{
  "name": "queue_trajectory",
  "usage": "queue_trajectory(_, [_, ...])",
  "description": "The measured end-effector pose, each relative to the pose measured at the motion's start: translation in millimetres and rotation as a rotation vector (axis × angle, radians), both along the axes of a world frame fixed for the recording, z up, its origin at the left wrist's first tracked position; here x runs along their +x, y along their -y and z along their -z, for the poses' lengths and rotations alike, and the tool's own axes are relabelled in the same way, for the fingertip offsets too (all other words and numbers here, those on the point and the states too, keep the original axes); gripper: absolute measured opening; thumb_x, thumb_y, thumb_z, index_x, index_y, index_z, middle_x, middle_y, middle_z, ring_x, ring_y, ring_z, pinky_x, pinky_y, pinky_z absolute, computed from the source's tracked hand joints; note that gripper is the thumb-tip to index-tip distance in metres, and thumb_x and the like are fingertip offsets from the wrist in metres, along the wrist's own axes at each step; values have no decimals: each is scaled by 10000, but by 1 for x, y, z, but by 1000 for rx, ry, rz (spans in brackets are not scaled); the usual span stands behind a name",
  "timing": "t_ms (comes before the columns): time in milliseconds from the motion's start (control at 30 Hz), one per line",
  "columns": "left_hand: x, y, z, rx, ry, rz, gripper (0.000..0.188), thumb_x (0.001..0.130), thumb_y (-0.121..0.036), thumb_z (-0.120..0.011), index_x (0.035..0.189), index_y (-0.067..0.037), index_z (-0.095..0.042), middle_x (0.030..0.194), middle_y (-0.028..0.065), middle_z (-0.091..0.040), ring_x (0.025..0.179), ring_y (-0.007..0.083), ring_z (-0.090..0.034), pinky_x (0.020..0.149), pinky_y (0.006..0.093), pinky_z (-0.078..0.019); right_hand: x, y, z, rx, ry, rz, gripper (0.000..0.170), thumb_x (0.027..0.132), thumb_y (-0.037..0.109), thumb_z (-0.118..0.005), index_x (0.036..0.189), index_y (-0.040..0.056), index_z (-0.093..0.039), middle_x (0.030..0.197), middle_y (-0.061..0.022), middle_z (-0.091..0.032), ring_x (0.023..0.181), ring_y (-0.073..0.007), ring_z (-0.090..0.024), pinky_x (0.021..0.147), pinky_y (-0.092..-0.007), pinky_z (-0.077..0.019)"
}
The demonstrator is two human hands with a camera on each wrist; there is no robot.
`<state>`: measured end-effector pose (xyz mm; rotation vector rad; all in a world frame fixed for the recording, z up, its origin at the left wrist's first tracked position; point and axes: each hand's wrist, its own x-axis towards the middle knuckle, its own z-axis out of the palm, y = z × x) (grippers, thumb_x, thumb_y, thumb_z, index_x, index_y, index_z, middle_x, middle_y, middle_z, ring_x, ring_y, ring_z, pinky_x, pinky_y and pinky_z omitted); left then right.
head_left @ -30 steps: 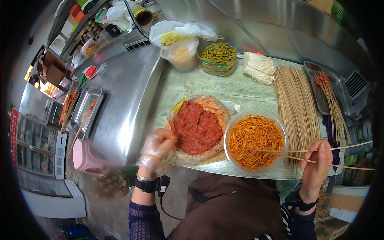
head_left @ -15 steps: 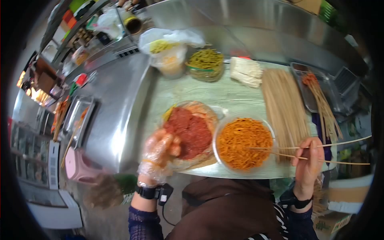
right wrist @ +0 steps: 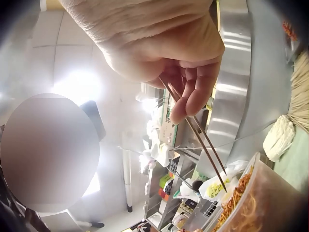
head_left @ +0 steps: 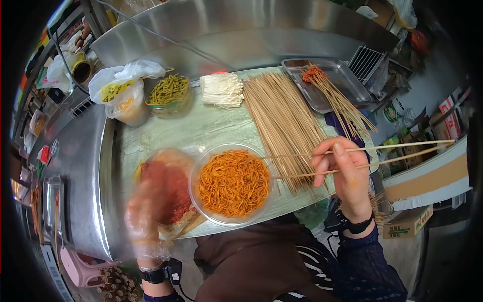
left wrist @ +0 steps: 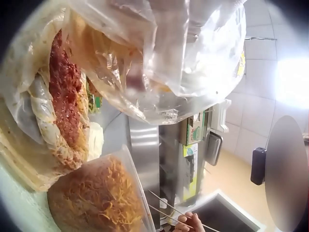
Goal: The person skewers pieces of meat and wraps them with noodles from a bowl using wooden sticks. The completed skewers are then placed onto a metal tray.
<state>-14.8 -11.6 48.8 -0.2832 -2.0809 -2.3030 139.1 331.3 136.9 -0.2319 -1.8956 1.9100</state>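
Note:
In the head view the left hand (head_left: 143,221), in a clear plastic glove, is blurred at the left side of the red paste (head_left: 176,189); its fingers cannot be made out. Glove plastic (left wrist: 159,58) fills the upper left wrist view, beside the paste (left wrist: 65,92). The right hand (head_left: 347,173) holds two thin sticks (head_left: 402,146) between thumb and fingers, their tips at the right part of a clear bowl of orange shreds (head_left: 234,183). In the right wrist view this hand (right wrist: 159,43) grips the sticks (right wrist: 207,154) above the bowl (right wrist: 270,203).
Many loose skewers (head_left: 282,121) lie on the green board (head_left: 186,128). Behind are white enoki-like strands (head_left: 221,90), green beans (head_left: 170,93) and a bagged tub (head_left: 131,108). A metal tray (head_left: 347,85) holds several loaded skewers. A steel counter (head_left: 75,166) adjoins at left.
The head view has swung right, so the board and bowls appear further left. The left hand has moved over the paste and back toward its left side. The right hand keeps its hold on the sticks.

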Motion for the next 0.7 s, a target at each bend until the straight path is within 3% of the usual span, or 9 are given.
queue_trajectory(100, [1, -6, -8, -117, -136, -91, 235, 887, -163, -626, 1058, -8, -578, 1001, 109, -624, 833, 181, -613, 765, 304, -513, 4, -6, -6, 23, 68, 8, 353, 988, 263, -409, 978, -36, -596, 797, -91, -612, 561, -118, -589, 588, -223, -474])
queue_trajectory(200, [-9, 20, 8, -5, 88, 9, 241, 879, -144, -632, 1065, 3, -584, 977, 95, -629, 801, 164, -603, 737, 285, -510, 7, -11, -1, 4, 115, 28, 353, 985, 267, -413, 970, -33, -599, 794, -87, -614, 564, -115, -591, 591, -221, -471])
queue_trajectory(433, [8, -9, -8, 115, 181, 16, 235, 872, -124, -634, 1061, 0, -569, 953, 113, -615, 747, 154, -583, 670, 280, -499, -1, -6, 19, -71, 85, 11, 339, 981, 264, -421, 935, -21, -600, 788, -81, -621, 576, -111, -597, 591, -221, -468])
queue_trajectory(533, [9, -10, -4, 163, 13, 177, 225, 868, -122, -635, 1036, 8, -561, 953, 126, -604, 737, 154, -573, 674, 280, -499, 4, -8, 3, 8, 148, 59, 350, 984, 269, -416, 934, -25, -599, 770, -85, -625, 571, -118, -598, 608, -225, -476])
queue_trajectory(700, [21, -26, -19, 103, 154, 55, 212, 862, -104, -632, 1018, 19, -557, 939, 131, -600, 730, 151, -566, 681, 280, -500, 11, -20, -1, -48, -53, 70, 371, 989, 270, -402, 887, -38, -582, 735, -127, -626, 536, -141, -590, 526, -238, -494])
